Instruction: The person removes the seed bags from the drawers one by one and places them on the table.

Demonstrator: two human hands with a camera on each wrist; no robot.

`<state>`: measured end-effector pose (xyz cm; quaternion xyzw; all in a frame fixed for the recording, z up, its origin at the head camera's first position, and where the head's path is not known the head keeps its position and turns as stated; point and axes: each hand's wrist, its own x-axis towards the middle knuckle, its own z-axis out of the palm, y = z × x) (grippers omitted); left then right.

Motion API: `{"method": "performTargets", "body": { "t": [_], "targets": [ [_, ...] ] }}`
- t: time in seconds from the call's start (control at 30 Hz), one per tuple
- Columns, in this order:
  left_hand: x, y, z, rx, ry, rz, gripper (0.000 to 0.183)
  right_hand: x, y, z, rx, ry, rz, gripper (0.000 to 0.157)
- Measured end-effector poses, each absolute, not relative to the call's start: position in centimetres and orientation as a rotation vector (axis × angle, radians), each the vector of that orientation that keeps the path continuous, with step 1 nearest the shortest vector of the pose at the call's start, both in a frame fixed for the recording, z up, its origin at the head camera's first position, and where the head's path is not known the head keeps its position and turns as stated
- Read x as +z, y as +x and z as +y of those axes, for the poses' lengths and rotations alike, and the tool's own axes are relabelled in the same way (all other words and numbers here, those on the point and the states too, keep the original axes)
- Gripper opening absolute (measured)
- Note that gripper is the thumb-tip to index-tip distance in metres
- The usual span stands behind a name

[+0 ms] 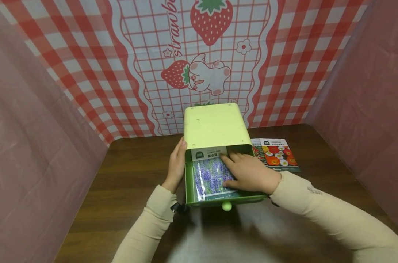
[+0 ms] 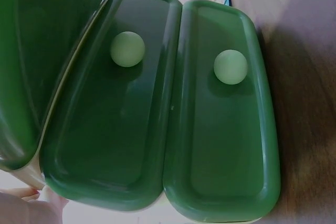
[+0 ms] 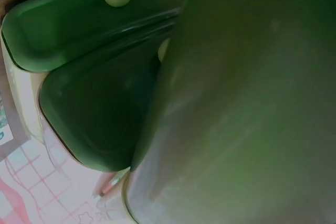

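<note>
A small light-green drawer cabinet (image 1: 215, 124) stands on the table with its top drawer (image 1: 189, 182) pulled out toward me. Inside the drawer lies a seed packet (image 1: 210, 175) with a picture of purple flowers. My right hand (image 1: 251, 172) reaches in from the right, its fingers spread over the packet's right part and their tips near the cabinet's opening. Along the left side of the cabinet and drawer rests my left hand (image 1: 176, 162), fingers extended. Two lower drawers, a middle one (image 2: 105, 129) and a bottom one (image 2: 226, 140), are closed and carry round knobs.
Right of the cabinet, seed packets lie on the brown wooden table (image 1: 120, 175); the front packet (image 1: 279, 155) shows orange and white flowers and overlaps another. Behind hangs a red-and-white checked strawberry cloth (image 1: 136, 54). Pink curtains (image 1: 31, 128) enclose both sides.
</note>
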<state>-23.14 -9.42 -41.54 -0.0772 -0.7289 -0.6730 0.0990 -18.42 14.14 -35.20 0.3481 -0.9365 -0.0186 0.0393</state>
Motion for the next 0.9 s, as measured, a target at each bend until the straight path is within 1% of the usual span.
{"method": "performTargets", "body": {
  "t": [0.3,0.5,0.7,0.73,0.9],
  "targets": [
    [-41.5,-23.1,-9.5,-2.02,-0.22,-2.155,0.054,-35.2,-18.5,13.9,0.093,1.093,-2.908,0.085],
    [-41.4,-23.3,-9.6,-2.029,-0.223,-2.18,0.052,-35.1,-18.5,14.0,0.278,1.042,-2.993,0.085],
    [-39.0,-21.5,-9.2,-2.026,-0.219,-2.187,0.052,-34.6,-18.6,14.1,0.614,0.959,-3.024,0.079],
    [-39.0,-21.4,-9.2,-2.026,-0.217,-2.186,0.052,-34.5,-18.6,14.1,0.667,0.945,-3.027,0.078],
    [-41.2,-23.1,-9.5,-2.03,-0.215,-2.172,0.052,-34.3,-18.9,14.0,0.926,0.849,-3.017,0.069]
  ]
}}
